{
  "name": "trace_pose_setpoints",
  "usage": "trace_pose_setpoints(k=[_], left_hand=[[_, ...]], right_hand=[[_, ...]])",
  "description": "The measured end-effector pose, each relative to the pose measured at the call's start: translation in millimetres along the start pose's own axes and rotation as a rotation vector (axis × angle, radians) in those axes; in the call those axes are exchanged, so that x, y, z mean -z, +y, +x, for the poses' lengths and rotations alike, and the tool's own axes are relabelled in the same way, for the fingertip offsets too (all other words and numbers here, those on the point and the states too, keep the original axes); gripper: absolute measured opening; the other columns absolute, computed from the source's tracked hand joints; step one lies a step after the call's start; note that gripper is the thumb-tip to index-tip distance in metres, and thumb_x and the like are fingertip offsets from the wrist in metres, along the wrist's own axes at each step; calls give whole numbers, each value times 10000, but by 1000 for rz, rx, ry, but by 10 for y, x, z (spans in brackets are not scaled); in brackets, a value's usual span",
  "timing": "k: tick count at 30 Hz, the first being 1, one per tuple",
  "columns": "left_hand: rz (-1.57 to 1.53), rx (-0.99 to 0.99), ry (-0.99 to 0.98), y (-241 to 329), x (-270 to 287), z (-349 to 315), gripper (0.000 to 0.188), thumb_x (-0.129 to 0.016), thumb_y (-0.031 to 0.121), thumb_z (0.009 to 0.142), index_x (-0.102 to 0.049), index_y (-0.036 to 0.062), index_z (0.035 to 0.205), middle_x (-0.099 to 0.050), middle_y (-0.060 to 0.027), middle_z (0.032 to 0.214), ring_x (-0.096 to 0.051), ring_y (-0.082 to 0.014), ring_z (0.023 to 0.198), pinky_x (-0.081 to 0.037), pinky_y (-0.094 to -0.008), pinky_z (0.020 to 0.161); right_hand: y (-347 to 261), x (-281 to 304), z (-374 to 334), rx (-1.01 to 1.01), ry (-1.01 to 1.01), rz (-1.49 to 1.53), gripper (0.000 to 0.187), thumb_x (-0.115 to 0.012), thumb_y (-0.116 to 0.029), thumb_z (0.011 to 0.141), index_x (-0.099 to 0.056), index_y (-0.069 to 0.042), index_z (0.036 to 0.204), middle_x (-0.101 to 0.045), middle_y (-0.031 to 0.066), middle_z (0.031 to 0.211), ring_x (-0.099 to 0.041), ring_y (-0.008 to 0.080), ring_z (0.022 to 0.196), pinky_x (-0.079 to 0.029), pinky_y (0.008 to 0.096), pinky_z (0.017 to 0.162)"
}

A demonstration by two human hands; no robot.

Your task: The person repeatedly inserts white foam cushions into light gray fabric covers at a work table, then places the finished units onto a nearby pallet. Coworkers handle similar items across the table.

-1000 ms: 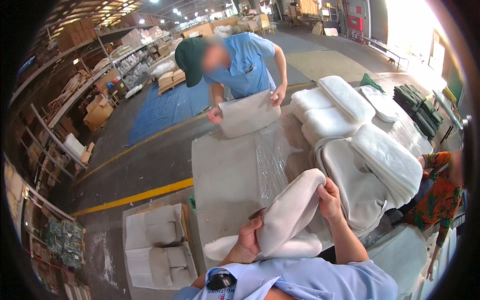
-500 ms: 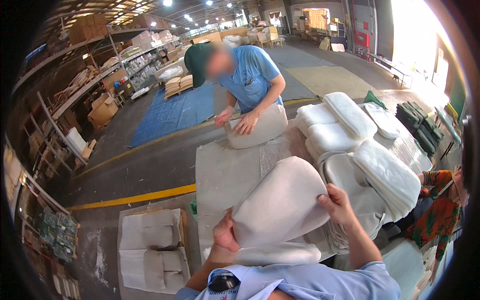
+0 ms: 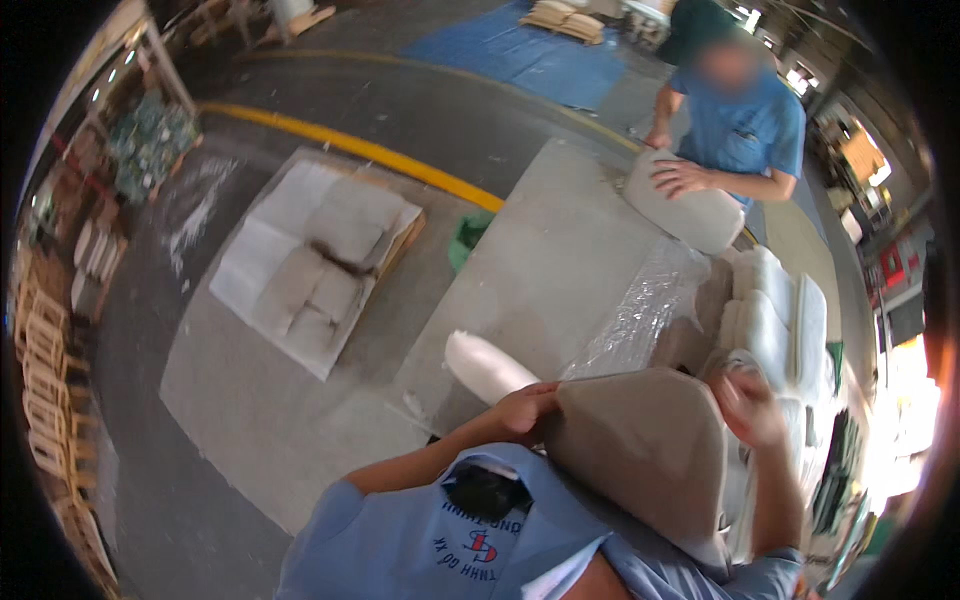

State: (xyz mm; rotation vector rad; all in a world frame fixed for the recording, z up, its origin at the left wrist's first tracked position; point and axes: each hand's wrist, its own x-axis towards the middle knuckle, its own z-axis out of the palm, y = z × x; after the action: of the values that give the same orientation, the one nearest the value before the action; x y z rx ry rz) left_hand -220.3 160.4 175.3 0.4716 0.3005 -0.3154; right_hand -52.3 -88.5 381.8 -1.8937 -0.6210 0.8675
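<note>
A light grey-beige cushion (image 3: pixel 640 450) with rounded corners is tilted up close against my front. My left hand (image 3: pixel 528 410) grips its left edge, the fingers partly hidden behind it. Beside its upper right edge, my right hand (image 3: pixel 752 408) is smeared by motion; whether it touches the cushion I cannot tell. A white padded piece (image 3: pixel 490 365) lies on the table (image 3: pixel 545 270) just beyond my left hand. Across the table, a co-worker in a blue shirt holds a similar cushion (image 3: pixel 685 205) with both hands.
White padded pieces (image 3: pixel 765 310) are stacked on the table's right side, near clear plastic film (image 3: pixel 640 310). On the floor to the left, a low pallet carries several cushions (image 3: pixel 310 290) on white sheeting. Wooden frames (image 3: pixel 45 380) stand at the far left. A yellow line (image 3: pixel 350 150) crosses the floor.
My view has swung left and down. The cushion is now closer to my body and more upright. My right hand has shifted along its edge; my left hand still grips it.
</note>
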Motion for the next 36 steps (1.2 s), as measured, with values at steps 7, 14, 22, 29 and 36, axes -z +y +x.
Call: trace_pose_setpoints(k=[7,14,22,29,36], left_hand=[[363,-388,336,53,45,-129,243,-528,166,1089,-729,35,1131,-667,28,936,-569,-62,812,-462,-245,728],[445,-468,570,45,-11,-191,261,-589,229,1095,-716,34,977,-614,53,770,-492,-58,683,-408,-263,610],[572,-607,732,108,-32,-109,263,-701,256,1051,-730,26,928,-638,38,759,-518,-45,687,-434,-259,611],[321,-652,622,170,-14,-70,241,-726,263,1035,-735,39,946,-644,41,794,-523,-38,712,-427,-242,640],[-130,-358,226,201,101,-255,389,-653,401,1070,-645,63,1262,-689,-32,1055,-635,-132,915,-506,-306,807]], right_hand=[[1227,-1580,1582,6,10,454,405,-620,-381,1102,-612,-24,1292,-700,48,1055,-719,198,968,-604,350,801],[1410,-1573,1641,1,-245,337,354,-671,-359,1070,-624,-39,1215,-711,43,1003,-711,152,898,-583,318,756],[1134,-1283,1530,-345,-683,493,343,-745,-337,1018,-619,-47,1151,-716,41,997,-700,127,871,-562,300,733],[854,-1332,1355,-316,-754,472,375,-841,-297,931,-615,-52,1102,-717,35,993,-690,115,870,-544,291,733],[874,-1228,1408,-138,-784,570,331,-836,-225,949,-625,-64,1146,-723,40,1052,-685,115,974,-533,302,836]])
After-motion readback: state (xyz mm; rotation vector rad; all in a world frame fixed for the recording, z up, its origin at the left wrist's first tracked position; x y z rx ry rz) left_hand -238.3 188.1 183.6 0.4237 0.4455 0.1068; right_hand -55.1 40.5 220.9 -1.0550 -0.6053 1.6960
